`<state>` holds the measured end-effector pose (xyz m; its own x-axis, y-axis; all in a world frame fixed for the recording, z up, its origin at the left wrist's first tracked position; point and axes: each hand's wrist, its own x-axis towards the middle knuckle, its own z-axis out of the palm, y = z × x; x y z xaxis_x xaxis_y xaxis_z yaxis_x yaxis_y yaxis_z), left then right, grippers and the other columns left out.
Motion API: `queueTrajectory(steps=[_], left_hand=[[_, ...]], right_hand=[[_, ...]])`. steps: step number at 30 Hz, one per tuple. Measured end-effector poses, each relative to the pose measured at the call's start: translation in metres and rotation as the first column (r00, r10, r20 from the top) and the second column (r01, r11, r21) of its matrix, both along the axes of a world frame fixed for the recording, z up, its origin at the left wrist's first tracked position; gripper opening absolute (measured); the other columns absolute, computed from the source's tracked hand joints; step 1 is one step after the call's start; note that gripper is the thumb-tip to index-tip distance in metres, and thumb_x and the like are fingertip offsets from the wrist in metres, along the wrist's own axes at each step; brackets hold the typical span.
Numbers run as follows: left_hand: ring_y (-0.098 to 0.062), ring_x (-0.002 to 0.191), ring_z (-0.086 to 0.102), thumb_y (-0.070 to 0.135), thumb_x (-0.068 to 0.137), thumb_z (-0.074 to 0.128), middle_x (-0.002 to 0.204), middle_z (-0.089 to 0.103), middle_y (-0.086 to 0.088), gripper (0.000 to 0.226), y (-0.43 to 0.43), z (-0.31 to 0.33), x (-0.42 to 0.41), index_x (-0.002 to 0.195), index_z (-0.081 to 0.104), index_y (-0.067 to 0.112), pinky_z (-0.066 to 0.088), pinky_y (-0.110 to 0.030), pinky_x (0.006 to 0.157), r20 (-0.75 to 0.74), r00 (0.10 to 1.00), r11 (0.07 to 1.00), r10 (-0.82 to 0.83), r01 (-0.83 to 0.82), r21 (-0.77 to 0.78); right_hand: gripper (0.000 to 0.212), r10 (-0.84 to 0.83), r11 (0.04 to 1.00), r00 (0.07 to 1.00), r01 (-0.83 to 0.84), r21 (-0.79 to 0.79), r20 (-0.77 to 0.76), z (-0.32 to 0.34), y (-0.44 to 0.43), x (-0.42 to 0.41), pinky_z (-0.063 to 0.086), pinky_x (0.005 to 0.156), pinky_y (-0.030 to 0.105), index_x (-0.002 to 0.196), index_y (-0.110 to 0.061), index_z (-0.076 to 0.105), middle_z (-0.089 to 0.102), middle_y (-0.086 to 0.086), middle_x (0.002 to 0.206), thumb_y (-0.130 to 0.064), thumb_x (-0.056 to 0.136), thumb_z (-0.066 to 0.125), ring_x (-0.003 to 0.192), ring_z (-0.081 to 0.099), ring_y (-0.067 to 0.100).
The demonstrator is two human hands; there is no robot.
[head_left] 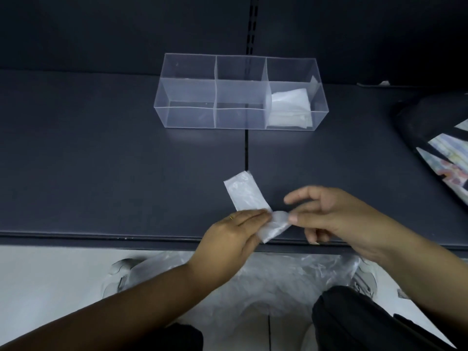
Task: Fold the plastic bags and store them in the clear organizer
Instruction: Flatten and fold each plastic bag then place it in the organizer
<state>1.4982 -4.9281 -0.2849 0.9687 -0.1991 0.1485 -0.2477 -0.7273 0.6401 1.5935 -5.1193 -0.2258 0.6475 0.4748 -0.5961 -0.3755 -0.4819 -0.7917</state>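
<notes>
While loose bags [278, 277] wait below, the left hand [233, 231] presses flat on the plastic bag [244, 193], lower centre, and the right hand [334, 219] pinches its turned end; folding seems midway, more turns due before the clear organizer [188, 117], upper centre.

Bag strip [244, 192] partly under left hand [233, 234]
</notes>
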Motion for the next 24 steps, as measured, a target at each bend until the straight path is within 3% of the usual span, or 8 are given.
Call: queueTrajectory(steps=[3, 6, 9, 13, 16, 20, 22, 24], left_hand=[[0.009, 0.081, 0.056, 0.026, 0.100, 0.046, 0.094, 0.067, 0.016, 0.028, 0.008, 0.009, 0.005, 0.120, 0.066, 0.023, 0.043, -0.009, 0.075, -0.114, 0.993, 0.993, 0.003, -0.017, -0.121], [-0.003, 0.052, 0.034, 0.039, 0.097, 0.045, 0.057, 0.037, 0.010, 0.036, 0.013, 0.011, 0.013, 0.076, 0.062, 0.016, 0.033, -0.023, 0.053, -0.258, 0.963, 0.940, 0.071, -0.152, -0.306], [-0.012, 0.065, 0.039, 0.042, 0.093, 0.046, 0.068, 0.043, -0.002, 0.052, 0.018, 0.011, 0.021, 0.082, 0.059, -0.008, 0.037, -0.031, 0.062, -0.411, 0.905, 0.852, 0.115, -0.303, -0.428], [-0.027, 0.087, 0.067, 0.017, 0.098, 0.051, 0.092, 0.068, -0.020, 0.028, 0.021, 0.010, 0.029, 0.094, 0.066, -0.006, 0.055, -0.040, 0.084, -0.565, 0.806, 0.702, 0.175, -0.505, -0.503], [-0.018, 0.081, 0.072, 0.004, 0.096, 0.052, 0.093, 0.072, -0.013, 0.019, 0.024, 0.010, 0.032, 0.110, 0.064, -0.001, 0.057, -0.023, 0.067, -0.669, 0.705, 0.510, 0.236, -0.675, -0.532], [-0.007, 0.076, 0.062, 0.004, 0.091, 0.058, 0.089, 0.060, 0.004, 0.025, 0.028, 0.010, 0.025, 0.115, 0.057, 0.012, 0.048, -0.014, 0.069, -0.239, 0.786, 0.713, 0.570, -0.618, -0.331], [-0.011, 0.091, 0.054, 0.008, 0.090, 0.055, 0.103, 0.056, 0.002, 0.026, 0.024, 0.009, 0.023, 0.116, 0.060, 0.012, 0.043, -0.020, 0.082, 0.103, 0.895, 0.897, 0.435, -0.420, -0.136], [-0.022, 0.117, 0.051, 0.014, 0.092, 0.051, 0.123, 0.058, -0.011, 0.034, 0.020, 0.001, 0.027, 0.123, 0.060, 0.006, 0.037, -0.029, 0.103, 0.188, 0.962, 0.972, 0.196, -0.216, 0.093]], right_hand=[[0.070, 0.161, 0.985, 0.960, -0.173, 0.030, 0.230, -0.001, -0.002, 0.012, 0.050, 0.067, 0.019, 0.128, -0.042, 0.048, 0.059, -0.020, 0.123, -0.012, 0.073, 0.081, 0.067, 0.059, 0.010], [0.064, 0.313, 0.942, 0.925, -0.331, 0.055, 0.215, -0.018, 0.010, 0.017, 0.048, 0.067, 0.020, 0.127, -0.031, 0.054, 0.065, -0.016, 0.110, -0.004, 0.075, 0.079, 0.067, 0.055, 0.009], [0.023, 0.235, 0.971, 0.933, -0.240, -0.017, 0.271, -0.035, 0.028, 0.018, 0.043, 0.053, 0.021, 0.097, -0.022, 0.067, 0.064, -0.016, 0.067, -0.009, 0.080, 0.075, 0.055, 0.052, 0.005], [0.011, 0.029, 1.000, 0.959, -0.025, -0.019, 0.281, -0.045, 0.042, 0.022, 0.037, 0.040, 0.020, 0.074, -0.018, 0.067, 0.066, -0.008, 0.061, -0.014, 0.081, 0.074, 0.045, 0.051, 0.007], [0.013, 0.007, 0.997, 0.960, 0.015, -0.077, 0.280, -0.047, 0.048, 0.024, 0.035, 0.039, 0.014, 0.070, -0.017, 0.067, 0.065, -0.005, 0.055, -0.014, 0.080, 0.076, 0.040, 0.049, 0.007], [0.015, 0.033, 0.987, 0.953, 0.016, -0.158, 0.302, -0.047, 0.056, 0.029, 0.040, 0.045, 0.016, 0.067, -0.018, 0.067, 0.064, -0.006, 0.052, -0.016, 0.077, 0.078, 0.037, 0.048, 0.006], [0.017, 0.082, 0.980, 0.944, -0.017, -0.200, 0.319, -0.044, 0.060, 0.031, 0.039, 0.044, 0.013, 0.065, -0.020, 0.066, 0.060, -0.009, 0.045, -0.017, 0.077, 0.078, 0.036, 0.048, 0.004], [0.018, 0.113, 0.974, 0.938, -0.040, -0.222, 0.328, -0.041, 0.063, 0.032, 0.037, 0.042, 0.013, 0.064, -0.020, 0.066, 0.057, -0.012, 0.042, -0.016, 0.077, 0.077, 0.035, 0.047, 0.003]])
